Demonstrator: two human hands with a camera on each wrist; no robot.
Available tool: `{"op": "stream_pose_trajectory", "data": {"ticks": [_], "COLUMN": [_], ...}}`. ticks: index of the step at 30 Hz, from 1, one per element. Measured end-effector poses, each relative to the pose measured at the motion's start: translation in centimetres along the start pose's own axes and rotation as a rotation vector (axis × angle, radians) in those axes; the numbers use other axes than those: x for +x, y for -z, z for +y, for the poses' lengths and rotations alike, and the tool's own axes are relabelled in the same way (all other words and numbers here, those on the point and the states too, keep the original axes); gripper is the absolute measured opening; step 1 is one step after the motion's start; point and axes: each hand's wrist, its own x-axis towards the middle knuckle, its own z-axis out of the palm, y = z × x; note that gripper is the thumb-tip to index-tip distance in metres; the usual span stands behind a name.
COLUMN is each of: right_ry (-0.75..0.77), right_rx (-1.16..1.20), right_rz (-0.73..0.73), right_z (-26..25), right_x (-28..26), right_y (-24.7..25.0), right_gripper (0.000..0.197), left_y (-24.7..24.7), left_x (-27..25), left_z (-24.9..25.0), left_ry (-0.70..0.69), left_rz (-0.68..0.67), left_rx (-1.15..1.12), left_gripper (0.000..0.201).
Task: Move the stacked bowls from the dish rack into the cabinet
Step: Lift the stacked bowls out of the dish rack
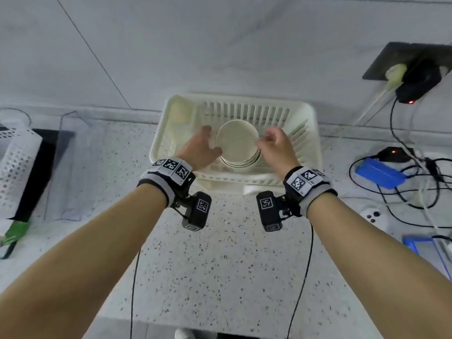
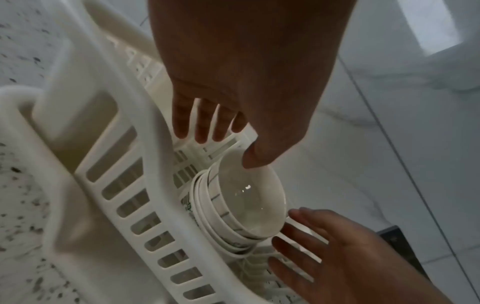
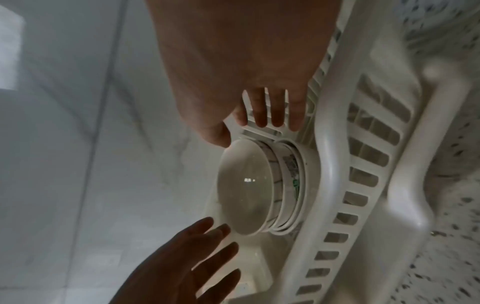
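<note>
Beyond your right fingers you have a black wall socket (image 1: 406, 62) holding a black plug (image 1: 415, 86), with a blue box (image 1: 380, 172) and tangled cables (image 1: 415, 187) on the speckled counter (image 1: 220, 265). Left of your left fingers stands a white perforated basket (image 1: 17, 162).

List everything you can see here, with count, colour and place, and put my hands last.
stacked bowls: several nested, exact count unclear, white, inside the dish rack.
dish rack: one, cream, on the countertop against the wall.
countertop: one, speckled white.
perforated basket: one, white, far left.
blue device: one, on the right among black cables.
wall socket plate: one, black, upper right, plugs inserted.
left hand: open, beside the bowls' left side.
right hand: open, beside their right side.
</note>
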Motion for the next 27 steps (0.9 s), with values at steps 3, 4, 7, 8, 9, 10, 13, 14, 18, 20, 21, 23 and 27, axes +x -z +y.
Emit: {"op": "stream_pose_trajectory", "data": {"ticks": [3, 4, 7, 8, 9, 10, 13, 14, 18, 20, 21, 23, 27], "right_ry": [-0.135, -0.195, -0.331, -0.354, -0.369, -0.380, -0.362, -0.360, -0.318, -0.272, -0.245, -0.193, -0.100], "right_rx": [0.009, 0.032, 0.119, 0.136, 0.155, 0.165, 0.194, 0.216, 0.301, 0.324, 0.334, 0.351, 0.389], "right_rz": [-0.063, -0.107, -0.173, -0.186, -0.198, -0.208, -0.232, -0.244, -0.242, -0.237, -0.226, -0.192, -0.137], "right_z": [0.6, 0.7, 0.6, 0.4, 0.4, 0.4, 0.5, 0.5, 0.0, -1.1, -1.8, -3.3, -5.7], "right_x": [2.5, 3.1, 4.3, 4.6, 4.9, 5.0, 5.0, 4.7, 3.5, 2.3, 1.6, -0.4, -6.0], "right_y": [-0.8, -1.2, -2.3, -2.5, -2.7, -2.8, -2.7, -2.5, -1.3, -0.9, -0.6, -0.1, 0.1], "right_gripper": [0.055, 0.055, 0.052, 0.052, 0.053, 0.053, 0.052, 0.050, 0.050, 0.050, 0.050, 0.053, 0.054], "left_y": [-0.9, -1.3, -2.2, -2.5, -2.7, -2.9, -3.1, -3.1, -2.6, -1.7, -1.2, 0.1, 2.5], "left_x": [2.2, 2.8, 3.7, 4.0, 4.3, 4.4, 4.8, 4.7, 3.9, 2.7, 1.9, -0.1, -5.6], "left_z": [0.1, 0.0, 0.2, 0.2, 0.3, 0.4, 0.5, 0.5, 1.2, 1.8, 2.1, 2.8, 3.6], "left_ry": [0.071, 0.089, 0.198, 0.240, 0.279, 0.310, 0.300, 0.280, 0.227, 0.190, 0.163, 0.108, 0.006], "left_rz": [-0.111, -0.140, -0.172, -0.168, -0.165, -0.164, -0.147, -0.139, -0.097, -0.062, -0.042, -0.007, 0.005], "left_rx": [-0.035, -0.061, -0.154, -0.196, -0.253, -0.307, -0.367, -0.354, -0.348, -0.392, -0.423, -0.483, -0.529], "left_gripper": [0.062, 0.060, 0.057, 0.057, 0.057, 0.058, 0.058, 0.058, 0.058, 0.060, 0.061, 0.064, 0.066]}}
